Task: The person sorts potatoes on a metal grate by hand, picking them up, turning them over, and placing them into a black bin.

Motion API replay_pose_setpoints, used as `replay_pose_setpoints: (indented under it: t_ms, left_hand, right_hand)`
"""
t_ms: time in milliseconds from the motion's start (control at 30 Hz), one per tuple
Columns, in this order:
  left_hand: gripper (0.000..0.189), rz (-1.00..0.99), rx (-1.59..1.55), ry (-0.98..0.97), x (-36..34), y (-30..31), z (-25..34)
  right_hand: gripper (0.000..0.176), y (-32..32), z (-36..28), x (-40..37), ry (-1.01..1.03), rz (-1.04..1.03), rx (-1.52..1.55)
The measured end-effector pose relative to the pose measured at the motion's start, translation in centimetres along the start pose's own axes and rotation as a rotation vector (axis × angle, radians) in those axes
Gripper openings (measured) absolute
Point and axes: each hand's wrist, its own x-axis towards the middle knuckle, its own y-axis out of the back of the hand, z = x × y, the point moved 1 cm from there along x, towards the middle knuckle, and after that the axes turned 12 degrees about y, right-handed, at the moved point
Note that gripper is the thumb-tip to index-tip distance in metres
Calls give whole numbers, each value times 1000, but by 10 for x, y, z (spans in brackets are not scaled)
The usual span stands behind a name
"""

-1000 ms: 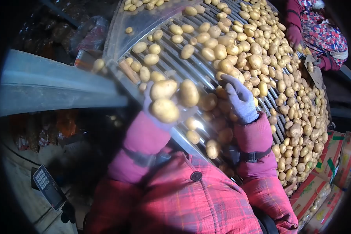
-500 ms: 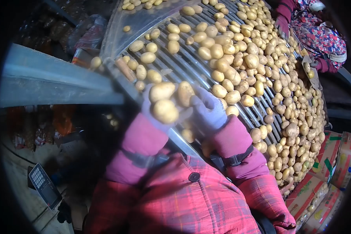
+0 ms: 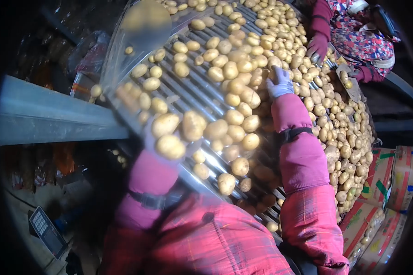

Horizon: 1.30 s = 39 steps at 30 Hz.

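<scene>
No word or number can be read: the green lettering [image 3: 353, 217] on the red-banded cardboard box [image 3: 363, 230] at lower right is too small and blurred, as are any marks on the keys [image 3: 40, 222] of the device [image 3: 53, 238] at lower left.

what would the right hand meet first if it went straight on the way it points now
Probably the potatoes just ahead of the right hand; depth is unclear, so they may already touch.

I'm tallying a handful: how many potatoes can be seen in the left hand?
3: in the left hand sit an upper-left potato, an upper-right potato and a lower potato nearest the wrist. Others beneath may be hidden.
</scene>
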Motion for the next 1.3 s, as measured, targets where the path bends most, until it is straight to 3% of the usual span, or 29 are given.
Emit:
replay_pose_setpoints:
  t_ms: [67, 100, 133, 167, 267, 300, 333, 467, 500, 600, 633, 733, 767, 867, 900, 933, 967, 1000, 1067, 1133, 1200, 1267, 1300]
  left_hand:
    - [58, 101, 190, -39, 1, -5, -1]
    - [57, 121, 236, -55, 4, -6, -2]
    - [57, 135, 259, -76, 3, -4, 0]
    - [57, 142, 244, -87, 6, 1, 7]
    - [25, 344, -271, -284, 14, 43, 28]
    - [27, 568, -548, -317, 19, 44, 34]
    - [27, 573, -525, -308, 19, 50, 39]
    - [35, -450, -2145, 995, -11, 68, 17]
    - [44, -552, -2368, 1007, -20, 50, -8]
    - [58, -480, -2391, 812, -45, 49, -36]
    - [66, -466, -2735, 951, -54, 57, -41]
    - [69, -247, -2687, 894, -100, 39, -85]
    - [68, -143, -2536, 852, -118, 34, -102]
    - [63, 197, -2570, 977, -162, 43, -136]
    - [60, 145, -2579, 771, -179, 39, -151]
    - [60, 186, -2580, 762, -190, 42, -157]
    - [59, 315, -2675, 850, -201, 43, -160]
    - [58, 438, -2771, 939, -209, 43, -163]
    - [63, 438, -2820, 1018, -227, 38, -165]
    - [68, 404, -2609, 1339, -224, 51, -152]
    - [68, 224, -2702, 989, -231, 45, -156]
    - [59, 183, -2487, 802, -221, 69, -148]
    - [54, 232, -2514, 832, -224, 67, -151]
  right_hand:
    - [55, -7, 24, 0, -390, 154, 966]
    - [54, 18, 14, -11, -490, 230, 1318]
    - [53, 21, 20, -20, -456, 206, 1457]
    - [58, 61, -14, -33, -441, 177, 1778]
    - [76, 84, -64, -57, -319, 200, 2122]
    - [72, 84, -78, -60, -272, 199, 2181]
    - [69, 85, -93, -62, -224, 193, 2242]
    - [78, 83, -144, -65, -187, 16, 2245]
    - [79, 88, -157, -64, -184, -58, 2224]
    - [81, 82, -202, -67, -209, -178, 2258]
    - [82, 85, -216, -66, -197, -246, 2219]
    - [80, 81, -256, -69, -132, -422, 2175]
    - [79, 84, -272, -71, -81, -472, 2200]
    - [76, 95, -312, -75, 71, -635, 2020]
    - [73, 93, -326, -79, -13, -694, 2115]
    - [70, 88, -338, -81, -105, -752, 2203]
    - [65, 82, -348, -78, -29, -847, 2297]
    - [63, 80, -359, -76, 37, -850, 2198]
    - [61, 73, -381, -75, 151, -800, 2120]
    - [59, 86, -409, -74, 127, -771, 1949]
    - [60, 54, -429, -78, 381, -735, 1920]
    - [59, 66, -448, -89, 340, -845, 1929]
    - [57, 65, -447, -91, 315, -840, 1910]
